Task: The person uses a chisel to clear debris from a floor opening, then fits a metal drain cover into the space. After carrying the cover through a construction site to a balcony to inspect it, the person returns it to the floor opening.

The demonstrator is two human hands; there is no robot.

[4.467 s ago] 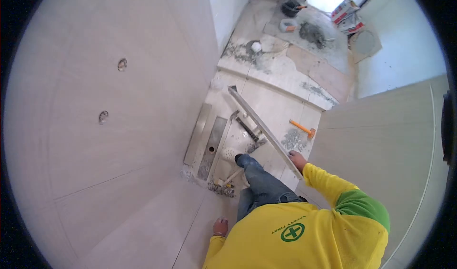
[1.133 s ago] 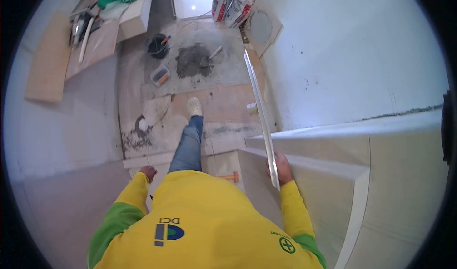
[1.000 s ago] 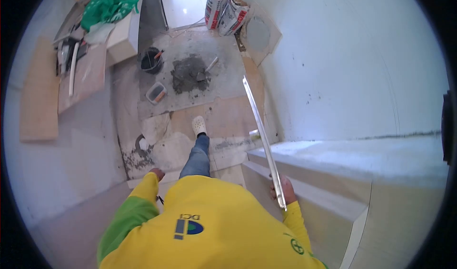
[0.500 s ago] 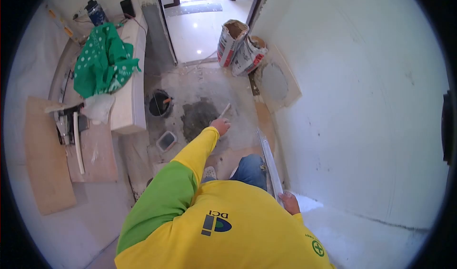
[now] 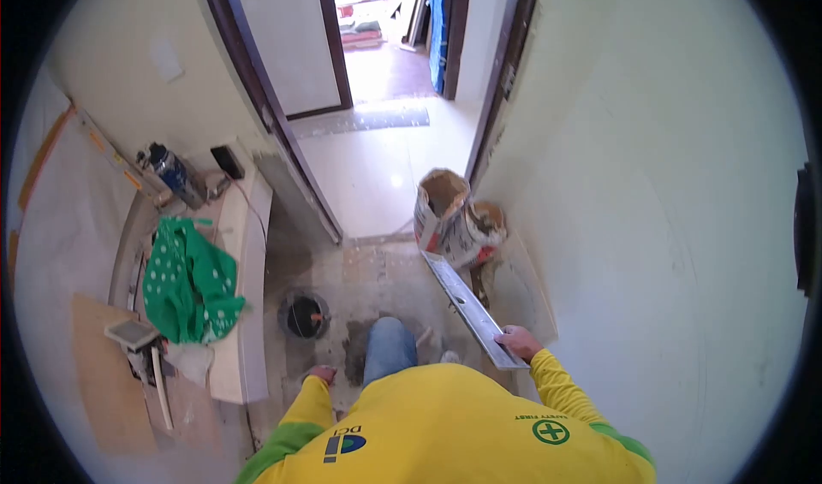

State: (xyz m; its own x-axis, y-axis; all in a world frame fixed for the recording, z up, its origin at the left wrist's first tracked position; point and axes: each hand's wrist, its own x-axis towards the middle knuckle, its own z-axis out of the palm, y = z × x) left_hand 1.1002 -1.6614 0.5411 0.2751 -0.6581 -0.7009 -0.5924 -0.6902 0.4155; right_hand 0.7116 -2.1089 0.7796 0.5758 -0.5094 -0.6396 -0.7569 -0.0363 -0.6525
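Note:
My right hand grips the near end of a long silver metal straightedge. The bar slants forward and left across the floor, its far end by the paper bags. Low on the left, close to my bent knee, is my left hand; its fingers look curled, and anything inside them is hidden. Ahead of it stands a black bucket with an orange-handled tool in it. A dark wet patch on the floor is partly covered by my leg.
Two opened paper bags stand beside the doorway, against the right wall. Along the left runs a ledge with a green dotted cloth, a dark bottle and a black phone-like object. A brown board lies lower left.
My right hand has brought the straightedge up and forward from my side. My left hand has drawn back from the pale stick near the wet patch. The view has tilted up toward the doorway.

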